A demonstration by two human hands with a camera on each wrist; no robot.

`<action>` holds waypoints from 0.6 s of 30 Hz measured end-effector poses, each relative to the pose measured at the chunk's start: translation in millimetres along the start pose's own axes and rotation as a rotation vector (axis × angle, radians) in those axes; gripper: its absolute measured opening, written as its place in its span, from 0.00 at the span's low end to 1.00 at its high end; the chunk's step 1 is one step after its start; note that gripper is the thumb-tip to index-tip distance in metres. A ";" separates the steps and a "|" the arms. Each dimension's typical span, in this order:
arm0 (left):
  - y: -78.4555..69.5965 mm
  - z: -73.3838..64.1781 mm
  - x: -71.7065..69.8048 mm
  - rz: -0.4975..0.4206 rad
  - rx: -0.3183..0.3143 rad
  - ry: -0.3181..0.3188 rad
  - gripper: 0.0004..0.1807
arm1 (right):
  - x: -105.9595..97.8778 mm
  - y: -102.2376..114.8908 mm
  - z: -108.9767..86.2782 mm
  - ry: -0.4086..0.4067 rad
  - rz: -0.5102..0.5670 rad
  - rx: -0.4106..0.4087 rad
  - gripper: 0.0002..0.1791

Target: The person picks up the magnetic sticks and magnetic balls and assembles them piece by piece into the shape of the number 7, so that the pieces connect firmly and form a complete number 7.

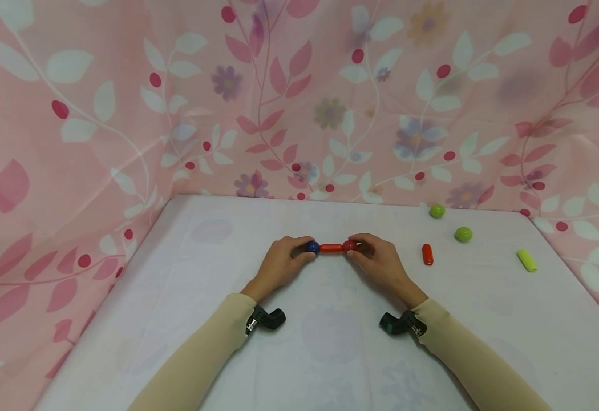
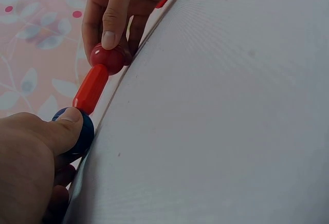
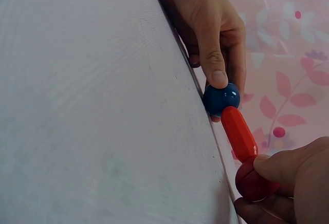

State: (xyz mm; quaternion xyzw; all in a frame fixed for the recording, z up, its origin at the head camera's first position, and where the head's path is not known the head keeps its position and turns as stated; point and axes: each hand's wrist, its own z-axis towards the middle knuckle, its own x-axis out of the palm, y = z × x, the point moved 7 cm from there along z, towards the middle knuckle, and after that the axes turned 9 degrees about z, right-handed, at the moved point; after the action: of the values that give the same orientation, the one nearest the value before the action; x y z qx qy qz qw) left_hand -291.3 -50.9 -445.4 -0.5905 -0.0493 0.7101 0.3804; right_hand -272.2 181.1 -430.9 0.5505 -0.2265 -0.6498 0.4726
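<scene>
A red rod joins a blue ball on its left end to a dark red ball on its right end. My left hand pinches the blue ball between thumb and fingers. On the other side, my right hand pinches the red ball in the same way. In the left wrist view the red rod meets both balls end on. The right wrist view shows the left thumb on the blue ball and the right thumb on the red ball.
Right of my hands lies a loose red rod. Two green balls sit farther back, and a yellow-green rod lies near the right edge. White cloth covers the table; a pink floral curtain hangs behind it.
</scene>
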 end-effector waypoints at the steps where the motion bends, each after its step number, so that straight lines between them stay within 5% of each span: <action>1: 0.1 0.0 0.2 0.000 0.000 -0.001 0.22 | 0.1 -0.3 0.0 0.002 0.004 -0.002 0.19; 18: -3.4 -1.0 -2.4 -0.005 -0.016 0.017 0.22 | 3.2 -0.2 -0.1 0.043 -0.031 -0.026 0.19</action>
State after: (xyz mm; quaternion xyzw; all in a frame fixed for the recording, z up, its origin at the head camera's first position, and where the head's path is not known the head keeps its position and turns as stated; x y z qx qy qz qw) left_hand -288.7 -50.4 -442.0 -0.5993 -0.0531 0.7038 0.3778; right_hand -272.0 178.4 -432.7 0.5616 -0.1994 -0.6481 0.4741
